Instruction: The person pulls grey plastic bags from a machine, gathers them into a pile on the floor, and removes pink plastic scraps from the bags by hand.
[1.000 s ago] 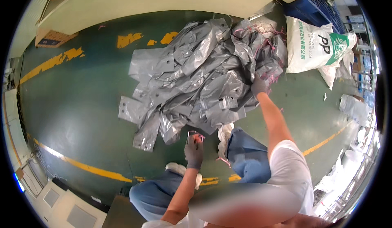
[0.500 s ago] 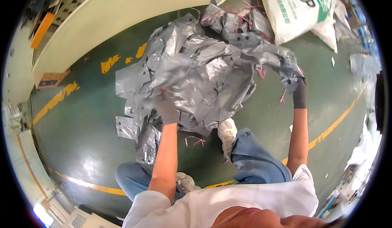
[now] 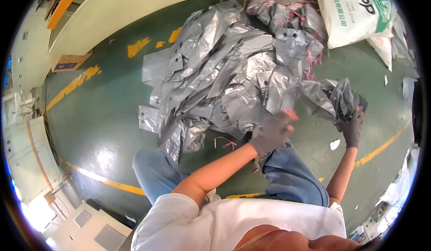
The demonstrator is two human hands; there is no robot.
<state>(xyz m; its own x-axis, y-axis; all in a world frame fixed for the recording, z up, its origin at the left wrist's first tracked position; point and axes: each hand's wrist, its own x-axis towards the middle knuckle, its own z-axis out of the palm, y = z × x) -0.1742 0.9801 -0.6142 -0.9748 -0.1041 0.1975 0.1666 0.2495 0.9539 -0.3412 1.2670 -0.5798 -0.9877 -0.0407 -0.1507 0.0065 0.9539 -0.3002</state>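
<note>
Slantwise rightward, the left hand (image 3: pixel 272 133)

crumpled silvery-grey plastic bag (image 3: pixel 344 99), bunched at the right hand (image 3: pixel 352 128), heap of similar bags (image 3: pixel 233 66) alongside, overlapping, creased

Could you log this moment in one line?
left hand: blurred, near gray plastic pile | right hand: gripping bunched gray plastic | white sack: upper right

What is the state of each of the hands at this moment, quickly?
Left hand: looks open, fingers extended, though blurred; no held thing visible.
Right hand: closed on a bunched grey plastic bag.
</note>
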